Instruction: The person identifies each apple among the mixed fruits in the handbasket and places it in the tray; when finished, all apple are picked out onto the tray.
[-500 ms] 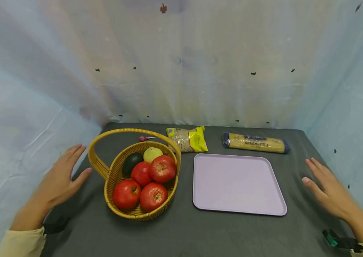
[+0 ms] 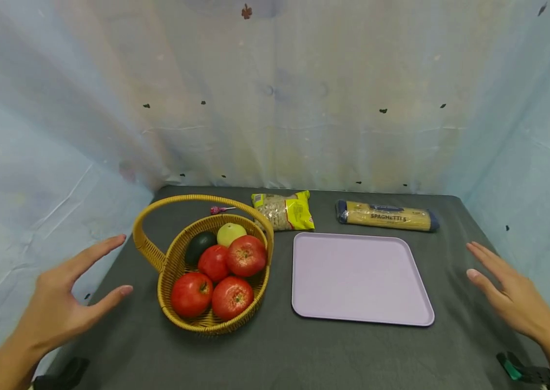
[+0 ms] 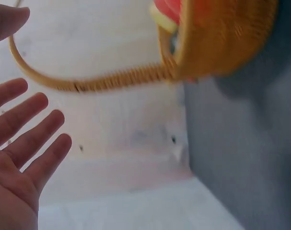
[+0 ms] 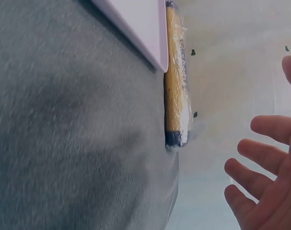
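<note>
My left hand [image 2: 63, 303] hovers left of a wicker basket [image 2: 165, 295], its thumb and fingers spread apart and holding nothing. The basket has a tall arched handle and holds several red apples [image 2: 232, 298], a pale green fruit [image 2: 230, 233] and a dark green avocado-like fruit [image 2: 199, 247]. In the left wrist view the spread fingers are apart from the basket handle [image 3: 112, 80]. Over the table's right side, my right hand [image 2: 518, 298] is held with straight fingers, touching nothing. A pale lilac tray [image 2: 360, 279] lies between the basket and that hand.
Behind the tray lies a pack of spaghetti [image 2: 387, 216]. A yellow-and-clear bag of grains or flakes [image 2: 285, 211] sits behind the basket, beside a wrapped lollipop [image 2: 221, 209]. Pale curtains [image 2: 275, 108] close off the back and sides of the dark grey table [image 2: 275, 357].
My left hand has moved back toward me and left, its thumb and fingers spreading wider. The right hand has shifted slightly right. Objects on the table stay where they were.
</note>
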`<action>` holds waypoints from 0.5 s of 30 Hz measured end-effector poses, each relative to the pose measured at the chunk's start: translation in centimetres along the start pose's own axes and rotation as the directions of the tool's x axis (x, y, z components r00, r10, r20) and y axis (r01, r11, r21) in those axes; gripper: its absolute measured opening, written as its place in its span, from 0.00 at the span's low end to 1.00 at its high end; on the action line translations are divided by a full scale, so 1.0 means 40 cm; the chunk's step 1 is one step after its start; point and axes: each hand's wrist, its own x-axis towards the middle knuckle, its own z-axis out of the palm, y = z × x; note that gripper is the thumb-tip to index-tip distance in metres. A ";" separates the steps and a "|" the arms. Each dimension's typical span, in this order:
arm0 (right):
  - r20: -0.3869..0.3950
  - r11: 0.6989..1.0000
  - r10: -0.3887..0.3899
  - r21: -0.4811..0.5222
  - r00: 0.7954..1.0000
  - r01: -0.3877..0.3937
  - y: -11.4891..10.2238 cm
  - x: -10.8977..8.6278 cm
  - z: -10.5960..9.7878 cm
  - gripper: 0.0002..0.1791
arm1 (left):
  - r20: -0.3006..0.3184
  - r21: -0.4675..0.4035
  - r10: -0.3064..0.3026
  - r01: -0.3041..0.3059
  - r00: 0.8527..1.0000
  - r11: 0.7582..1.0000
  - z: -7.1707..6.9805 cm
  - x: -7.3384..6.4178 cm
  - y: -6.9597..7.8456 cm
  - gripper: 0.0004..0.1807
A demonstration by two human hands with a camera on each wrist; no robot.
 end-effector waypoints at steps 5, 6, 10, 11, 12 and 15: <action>-0.011 0.999 -0.048 0.023 0.999 0.048 -0.011 0.012 0.006 0.37 | -0.040 -0.169 0.132 -0.137 0.990 0.976 0.043 0.031 0.066 0.44; -0.012 0.998 -0.052 0.026 0.999 0.052 -0.015 0.016 0.007 0.37 | -0.038 -0.195 0.143 -0.148 0.989 0.970 0.056 0.036 0.075 0.44; -0.013 0.998 -0.031 0.046 0.999 0.031 -0.031 0.039 0.018 0.37 | 0.010 -0.258 0.132 -0.125 0.991 0.958 0.121 0.051 0.091 0.48; -0.013 0.998 -0.024 0.051 1.000 0.025 -0.035 0.045 0.021 0.37 | 0.025 -0.272 0.128 -0.116 0.991 0.955 0.138 0.056 0.091 0.50; -0.013 0.998 -0.020 0.058 1.000 0.021 -0.040 0.051 0.026 0.37 | 0.038 -0.286 0.127 -0.111 0.991 0.952 0.154 0.063 0.092 0.50; -0.020 0.996 -0.016 0.091 1.000 0.018 -0.054 0.067 0.039 0.37 | 0.068 -0.345 0.141 -0.109 0.988 0.932 0.202 0.093 0.098 0.51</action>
